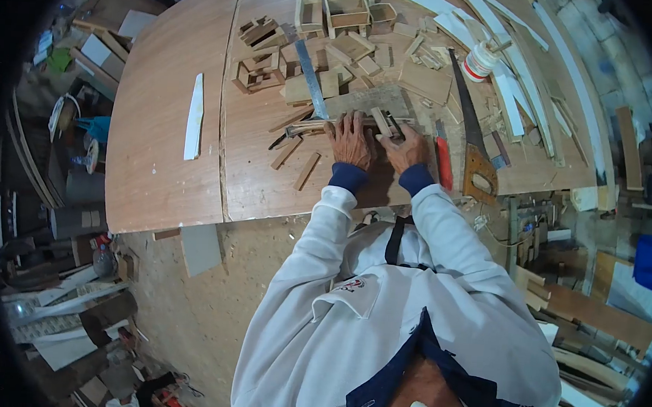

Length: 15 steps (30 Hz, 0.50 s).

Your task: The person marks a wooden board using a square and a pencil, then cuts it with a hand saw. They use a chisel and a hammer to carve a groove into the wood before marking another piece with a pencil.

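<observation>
My left hand [353, 144] is on the bench with its fingers curled over thin wooden strips [312, 126], holding them down. Close beside it, my right hand [407, 149] is closed, pinching a slim dark pencil-like tool [393, 123]. A small wood block [380, 121] stands right at its fingertips. Behind both hands lies a flat grey-brown board [381, 99]. A steel ruler [310, 79] slants away from the left fingertips. Loose wooden sticks [308, 171] lie left of my left hand. What is under my palms is hidden.
Right of my hands are a red-handled tool [444, 162], a handsaw [480, 175] and a white glue bottle [481, 62]. Small wooden frames [347, 11] and offcuts crowd the back. A white strip [194, 117] lies left on the workbench [158, 172]. Long white strips [514, 95] line the right.
</observation>
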{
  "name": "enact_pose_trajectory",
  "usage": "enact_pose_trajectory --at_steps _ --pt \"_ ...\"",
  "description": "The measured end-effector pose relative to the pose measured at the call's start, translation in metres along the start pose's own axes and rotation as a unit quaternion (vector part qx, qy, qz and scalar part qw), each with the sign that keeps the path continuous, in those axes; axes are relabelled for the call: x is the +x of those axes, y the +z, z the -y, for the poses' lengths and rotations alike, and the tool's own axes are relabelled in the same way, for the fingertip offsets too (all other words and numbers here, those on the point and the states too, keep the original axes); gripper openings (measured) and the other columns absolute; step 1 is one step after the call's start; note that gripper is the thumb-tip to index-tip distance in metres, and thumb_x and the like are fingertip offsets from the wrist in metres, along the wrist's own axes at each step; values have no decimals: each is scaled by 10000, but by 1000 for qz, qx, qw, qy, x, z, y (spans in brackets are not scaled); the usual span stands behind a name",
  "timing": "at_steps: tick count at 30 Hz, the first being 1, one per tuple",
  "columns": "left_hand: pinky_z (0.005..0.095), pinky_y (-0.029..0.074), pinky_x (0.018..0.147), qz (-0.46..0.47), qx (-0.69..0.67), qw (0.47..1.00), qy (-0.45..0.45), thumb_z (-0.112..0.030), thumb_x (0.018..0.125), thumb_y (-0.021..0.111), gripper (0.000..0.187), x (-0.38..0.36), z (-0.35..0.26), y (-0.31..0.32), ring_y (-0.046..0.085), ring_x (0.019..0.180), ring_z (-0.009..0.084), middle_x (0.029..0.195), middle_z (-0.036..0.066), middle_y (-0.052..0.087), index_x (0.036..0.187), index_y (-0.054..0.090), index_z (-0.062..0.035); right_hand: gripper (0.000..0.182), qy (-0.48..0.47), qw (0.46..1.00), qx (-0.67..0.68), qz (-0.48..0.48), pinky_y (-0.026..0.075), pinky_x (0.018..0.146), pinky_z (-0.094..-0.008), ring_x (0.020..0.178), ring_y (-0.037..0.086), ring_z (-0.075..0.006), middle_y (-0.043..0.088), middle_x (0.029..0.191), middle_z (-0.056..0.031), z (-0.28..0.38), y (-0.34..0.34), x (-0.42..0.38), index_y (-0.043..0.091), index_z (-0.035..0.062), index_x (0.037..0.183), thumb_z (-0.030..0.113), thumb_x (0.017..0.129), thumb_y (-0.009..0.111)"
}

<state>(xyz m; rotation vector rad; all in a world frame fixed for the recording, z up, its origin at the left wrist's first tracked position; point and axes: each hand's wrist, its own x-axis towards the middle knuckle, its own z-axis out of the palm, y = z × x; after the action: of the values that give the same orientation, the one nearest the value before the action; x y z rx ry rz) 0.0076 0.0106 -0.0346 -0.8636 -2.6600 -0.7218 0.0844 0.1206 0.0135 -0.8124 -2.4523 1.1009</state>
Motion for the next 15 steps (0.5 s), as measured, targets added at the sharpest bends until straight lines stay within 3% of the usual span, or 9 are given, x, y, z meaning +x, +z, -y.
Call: enact_pose_trajectory --at_steps 2,5,7,10,11,13,15 --pt "583 161 1056 -14 -35 999 18 -264 842 521 498 4 -2 -4 382 1237 310 1307 91 457 1309 422 -124 326 18 1000 -17 -8 491 742 -416 837 617 -363 641 874 -202 -12 14 3 641 48 904 276 687 725" --pt "585 184 1053 65 -50 993 90 -255 831 519 511 11 -1 -17 372 1256 317 1379 90 403 1326 427 -167 338 74 996 44 18 490 756 -415 853 618 -360 642 879 -200 -22 25 3 634 45 914 270 678 726" --pt "577 204 1043 90 -32 990 106 -256 851 523 467 12 1 -19 400 1233 336 1378 88 410 1313 468 -212 348 -5 999 35 22 489 768 -418 863 613 -369 642 887 -204 -25 23 2 625 49 930 280 686 713" --pt "570 210 1043 115 -54 986 110 -292 845 542 453 16 4 -23 393 1245 340 1396 92 393 1285 508 -191 357 -33 993 110 36 487 785 -421 881 604 -382 639 929 -214 -33 15 1 616 59 994 281 721 678" --pt "570 210 1043 120 -52 984 118 -292 845 542 453 16 5 -25 393 1245 340 1396 92 393 1285 508 -191 357 -28 993 114 30 487 785 -421 881 604 -382 639 929 -214 -36 16 2 616 59 994 281 721 678" --pt "563 214 1045 136 -61 981 128 -336 836 560 458 18 7 -28 383 1256 342 1398 122 386 1268 531 -184 370 32 993 35 -110 486 793 -425 910 599 -385 633 985 -217 -40 19 7 604 70 1076 266 764 633" --pt "552 220 1047 142 -61 977 145 -350 829 573 475 21 11 -30 381 1257 345 1397 139 383 1271 528 -181 387 60 995 23 -78 483 805 -425 930 596 -383 629 1009 -218 -42 13 14 591 70 1114 264 780 617"
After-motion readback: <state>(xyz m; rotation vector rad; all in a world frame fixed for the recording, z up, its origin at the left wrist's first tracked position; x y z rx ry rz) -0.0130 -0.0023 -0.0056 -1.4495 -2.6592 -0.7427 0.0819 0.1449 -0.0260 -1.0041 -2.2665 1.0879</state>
